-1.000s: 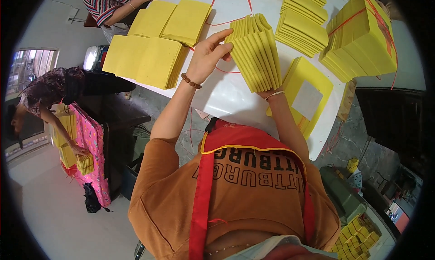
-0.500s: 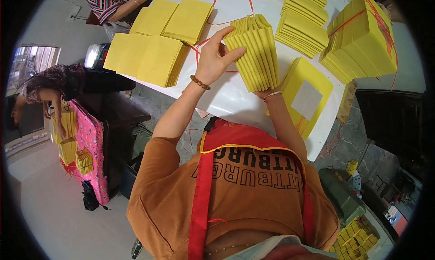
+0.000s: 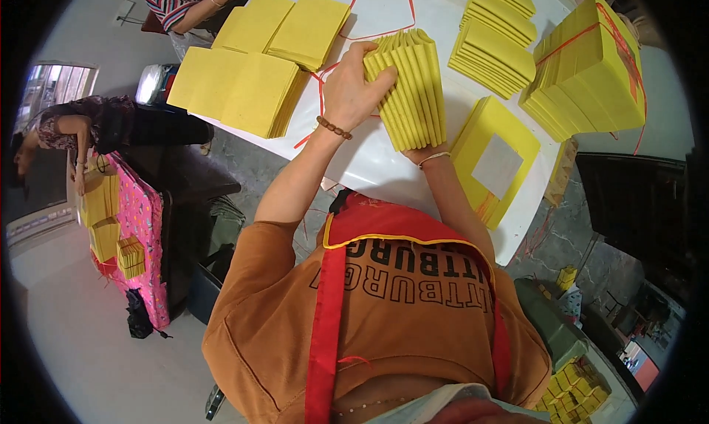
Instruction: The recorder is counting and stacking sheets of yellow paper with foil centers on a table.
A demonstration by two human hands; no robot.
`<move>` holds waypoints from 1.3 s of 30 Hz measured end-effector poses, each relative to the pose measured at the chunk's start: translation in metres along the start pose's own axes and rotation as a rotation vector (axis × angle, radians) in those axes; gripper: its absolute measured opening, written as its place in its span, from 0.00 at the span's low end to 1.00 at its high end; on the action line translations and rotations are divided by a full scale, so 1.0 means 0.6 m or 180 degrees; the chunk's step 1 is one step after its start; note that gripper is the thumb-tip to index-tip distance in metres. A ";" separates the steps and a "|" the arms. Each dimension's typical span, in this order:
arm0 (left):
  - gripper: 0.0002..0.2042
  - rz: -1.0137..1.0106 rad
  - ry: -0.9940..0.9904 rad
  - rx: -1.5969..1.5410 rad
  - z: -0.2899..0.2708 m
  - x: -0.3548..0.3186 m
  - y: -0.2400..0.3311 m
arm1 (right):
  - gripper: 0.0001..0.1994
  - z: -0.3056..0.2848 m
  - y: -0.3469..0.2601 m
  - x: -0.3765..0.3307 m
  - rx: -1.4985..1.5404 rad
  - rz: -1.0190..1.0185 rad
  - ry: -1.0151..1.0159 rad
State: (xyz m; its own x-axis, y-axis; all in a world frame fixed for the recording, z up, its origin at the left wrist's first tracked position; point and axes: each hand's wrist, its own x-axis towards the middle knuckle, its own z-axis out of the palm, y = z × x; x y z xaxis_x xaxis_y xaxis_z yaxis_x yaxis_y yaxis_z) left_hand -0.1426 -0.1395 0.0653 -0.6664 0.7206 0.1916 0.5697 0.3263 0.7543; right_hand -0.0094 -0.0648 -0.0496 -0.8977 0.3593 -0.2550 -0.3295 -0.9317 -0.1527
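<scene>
A thick bundle of folded yellow paper [image 3: 410, 99] stands tilted over the white table, its folded edges facing me in ridges. My left hand [image 3: 357, 90] closes on its left side, thumb across the near face and fingers at the top left corner. Under its lower end is my right hand [image 3: 423, 155], gripping the bundle from beneath and behind; its fingers are mostly hidden. A yellow tray [image 3: 461, 165] with a pale grey sheet lies beside my right wrist.
Flat yellow paper stacks [image 3: 244, 91] lie on the left of the white table [image 3: 388, 176]. Folded bundles [image 3: 491, 58] and a tall stack tied with red string [image 3: 583, 77] stand at right. A co-worker's arm [image 3: 214, 10] is at the far left; another person [image 3: 88, 132] bends over a pink-covered table [image 3: 144, 217].
The bundle and both hands have shifted slightly left, with the hold kept. At the far left, the bending person's arm has drawn back a little from the yellow stacks.
</scene>
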 end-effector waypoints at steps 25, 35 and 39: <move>0.40 -0.0902 -0.1375 -0.3451 0.030 0.011 -0.115 | 0.26 0.017 -0.092 0.020 -0.1899 -0.1774 0.0540; 0.29 -0.0399 0.0371 -0.4986 0.134 0.106 -0.077 | 0.32 0.097 -0.144 0.103 -0.2024 -0.2068 0.0552; 0.28 -0.0565 -0.0003 -0.4622 0.117 0.174 -0.025 | 0.31 0.138 -0.198 0.131 -0.2305 -0.2142 0.0653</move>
State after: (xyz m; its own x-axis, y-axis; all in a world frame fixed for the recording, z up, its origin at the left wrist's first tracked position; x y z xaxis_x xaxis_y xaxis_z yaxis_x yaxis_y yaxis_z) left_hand -0.1867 -0.0261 0.0298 -0.6740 0.7381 0.0307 -0.4940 -0.4812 0.7242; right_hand -0.0651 0.0699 0.0274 -0.5005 0.8642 -0.0512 -0.4310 -0.3000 -0.8510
